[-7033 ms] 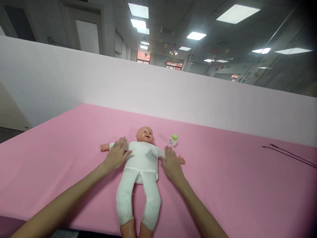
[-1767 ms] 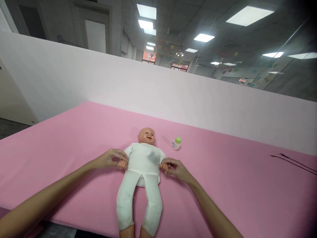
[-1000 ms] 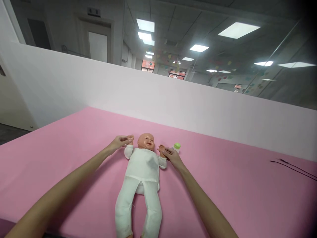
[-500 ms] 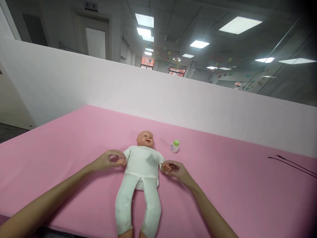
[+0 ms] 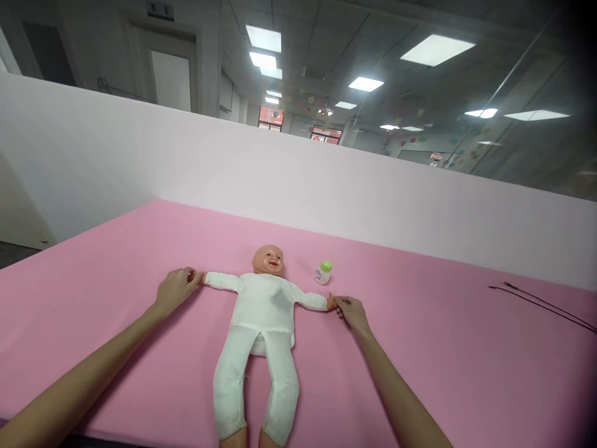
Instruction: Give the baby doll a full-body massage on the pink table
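baby doll (image 5: 263, 305) is laid on its back on a pink-covered table (image 5: 433, 367), arms held straight out; its small hands are gripped by the closed left hand (image 5: 176, 291) and right hand (image 5: 352, 312), a light pinch being best for the soft cloth arms.

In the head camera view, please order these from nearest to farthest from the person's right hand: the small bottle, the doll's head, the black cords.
From the right hand:
1. Small white bottle with green cap: on the pink sheet, right of the doll's head.
2. Round peach plastic doll's head: centre, at the doll's top end.
3. Thin black cords: far right on the pink sheet.
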Available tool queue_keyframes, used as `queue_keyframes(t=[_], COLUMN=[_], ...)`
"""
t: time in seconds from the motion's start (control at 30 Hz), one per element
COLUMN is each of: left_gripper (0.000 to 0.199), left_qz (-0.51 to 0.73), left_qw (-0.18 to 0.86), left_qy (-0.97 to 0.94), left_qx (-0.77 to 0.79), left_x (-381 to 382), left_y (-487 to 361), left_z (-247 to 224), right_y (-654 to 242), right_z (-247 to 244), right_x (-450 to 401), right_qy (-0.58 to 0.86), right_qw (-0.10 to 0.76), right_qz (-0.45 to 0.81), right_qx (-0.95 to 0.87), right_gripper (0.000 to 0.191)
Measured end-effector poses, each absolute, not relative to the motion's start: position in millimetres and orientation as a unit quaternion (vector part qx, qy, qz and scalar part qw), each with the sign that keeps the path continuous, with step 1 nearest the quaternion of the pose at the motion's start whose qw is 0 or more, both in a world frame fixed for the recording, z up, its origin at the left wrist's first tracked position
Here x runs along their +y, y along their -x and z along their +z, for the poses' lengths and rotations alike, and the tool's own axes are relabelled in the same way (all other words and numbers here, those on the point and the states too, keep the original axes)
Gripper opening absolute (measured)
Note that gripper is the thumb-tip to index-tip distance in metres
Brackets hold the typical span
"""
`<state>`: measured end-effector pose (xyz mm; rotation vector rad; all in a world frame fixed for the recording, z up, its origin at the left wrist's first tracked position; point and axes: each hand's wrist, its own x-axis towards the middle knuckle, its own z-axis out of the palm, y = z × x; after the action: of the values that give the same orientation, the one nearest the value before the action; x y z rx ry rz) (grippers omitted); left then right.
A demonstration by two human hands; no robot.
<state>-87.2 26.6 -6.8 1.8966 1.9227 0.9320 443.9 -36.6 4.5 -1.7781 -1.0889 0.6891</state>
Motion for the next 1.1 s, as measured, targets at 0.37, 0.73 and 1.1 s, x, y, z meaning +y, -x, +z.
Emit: queue_keyframes(t=[0.37,0.73,1.1], left_gripper=[0.039,0.046,0.061], left_qz=[0.477,0.414,0.413], left_qw=[0.065,0.801,0.801], left_qy=[-0.77,-0.297,-0.284], left_qx=[0.419,0.313,0.328], left_x=[7.7,49.7,61.6], left_y=[-24.1,-262.1,-266.4], left_z=[49.2,71.3,66.3], right_y=[-454.8,-423.8,-406.2], right_z=[28.4,33.0,33.6], right_x=[-24.1,17.9,15.8], right_qy=[0.72,0.632,0.626], right_qw=[0.432,0.383,0.346], right_qz=[0.122,0.013,0.021], right_qx=[-0.529,-0.673,-0.699], right_gripper=[0.025,0.054,0.059])
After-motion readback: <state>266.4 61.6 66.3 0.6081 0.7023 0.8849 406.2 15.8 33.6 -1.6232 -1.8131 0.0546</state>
